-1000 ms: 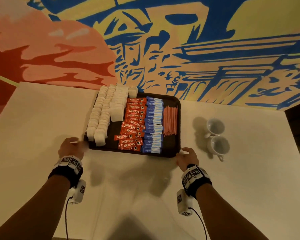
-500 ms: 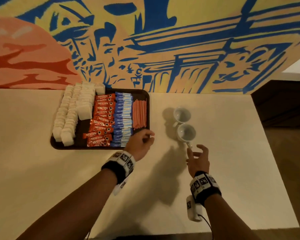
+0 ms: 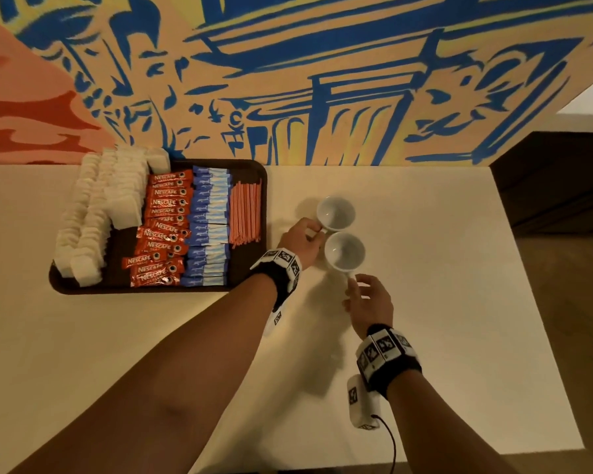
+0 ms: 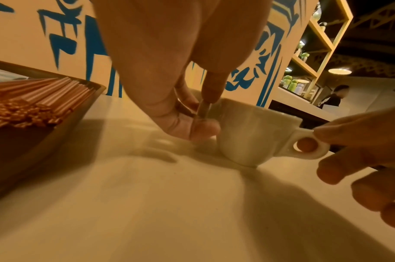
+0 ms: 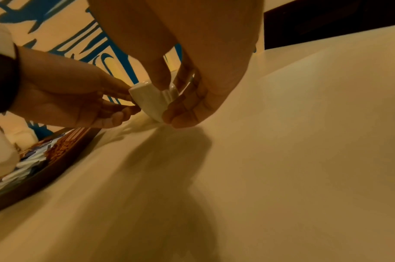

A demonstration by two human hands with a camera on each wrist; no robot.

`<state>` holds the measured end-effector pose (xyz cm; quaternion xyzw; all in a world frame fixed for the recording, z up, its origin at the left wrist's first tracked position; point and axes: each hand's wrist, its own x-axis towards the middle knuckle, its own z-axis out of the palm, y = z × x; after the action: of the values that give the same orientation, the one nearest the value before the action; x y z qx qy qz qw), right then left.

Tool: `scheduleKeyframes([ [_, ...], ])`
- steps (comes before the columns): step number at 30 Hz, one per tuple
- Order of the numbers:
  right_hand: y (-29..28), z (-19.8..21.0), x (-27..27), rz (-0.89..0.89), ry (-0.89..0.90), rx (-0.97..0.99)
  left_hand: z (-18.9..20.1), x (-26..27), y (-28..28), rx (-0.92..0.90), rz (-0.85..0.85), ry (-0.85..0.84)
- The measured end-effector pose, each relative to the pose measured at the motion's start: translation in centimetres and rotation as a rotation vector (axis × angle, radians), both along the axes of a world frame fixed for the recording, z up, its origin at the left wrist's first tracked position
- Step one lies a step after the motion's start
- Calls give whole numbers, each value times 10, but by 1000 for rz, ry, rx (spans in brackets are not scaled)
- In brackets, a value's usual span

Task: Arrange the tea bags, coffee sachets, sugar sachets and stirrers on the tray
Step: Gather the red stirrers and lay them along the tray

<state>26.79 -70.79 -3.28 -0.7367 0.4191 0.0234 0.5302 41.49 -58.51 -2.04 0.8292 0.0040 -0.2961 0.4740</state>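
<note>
The tray [image 3: 254, 165] sits at the table's [image 3: 442, 302] back left, filled with rows of tea bags [image 3: 93, 213], sachets [image 3: 161, 230] and stirrers [image 3: 246, 213]: all light, flimsy, easily scattered. The left hand [image 3: 300, 242] pinches the far cup's [image 3: 336, 213] handle and the right hand [image 3: 372, 302] pinches the near cup's [image 3: 344, 253] handle; these look hard, smooth and breakable, best held there.

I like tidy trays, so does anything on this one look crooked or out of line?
Mostly neat, but the lower coffee sachets lie skewed and fanned out, unlike the straight ones above them on the tray.
</note>
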Motion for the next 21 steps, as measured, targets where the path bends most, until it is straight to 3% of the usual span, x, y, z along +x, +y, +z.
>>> scheduleKeyframes([
  [10, -17, -4, 7, -79, -51, 253, -5, 6, -10, 6, 22, 21],
  [14, -24, 10, -1, -110, -148, 316, 4, 6, -6, -105, 101, 24],
  [21, -19, 80, -16, 6, -319, 363, 84, -23, 72, -390, 340, -27],
])
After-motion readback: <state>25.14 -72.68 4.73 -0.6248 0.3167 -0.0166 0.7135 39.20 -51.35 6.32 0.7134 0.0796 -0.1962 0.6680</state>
